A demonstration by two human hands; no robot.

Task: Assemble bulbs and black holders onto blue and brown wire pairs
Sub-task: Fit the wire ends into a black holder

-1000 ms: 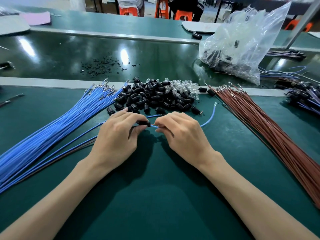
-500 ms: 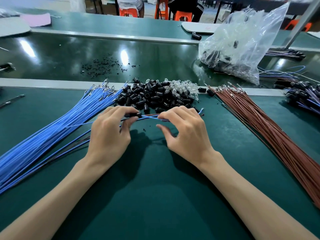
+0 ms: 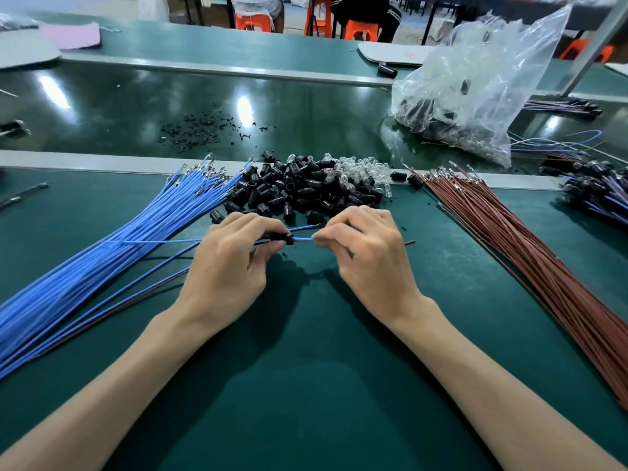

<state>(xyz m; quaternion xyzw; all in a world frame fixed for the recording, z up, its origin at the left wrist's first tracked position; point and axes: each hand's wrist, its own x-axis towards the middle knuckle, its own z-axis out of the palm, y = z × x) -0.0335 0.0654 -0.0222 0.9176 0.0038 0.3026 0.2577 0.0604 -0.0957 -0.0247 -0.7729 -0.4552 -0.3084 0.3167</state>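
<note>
Left hand (image 3: pixel 231 263) pinches holder (image 3: pixel 283 238) above mat (image 3: pixel 306 368) | right hand (image 3: pixel 367 263) pinches blue wire (image 3: pixel 303 239) just beside it | wire light, floppy: likely best gripped near tip | holder small, rigid

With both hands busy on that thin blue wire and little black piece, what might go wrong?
The thin blue wire, pinched by the right hand, may buckle instead of seating in the black holder the left hand grips. Both work beside the loose holder pile; a nudge might scatter it.
</note>
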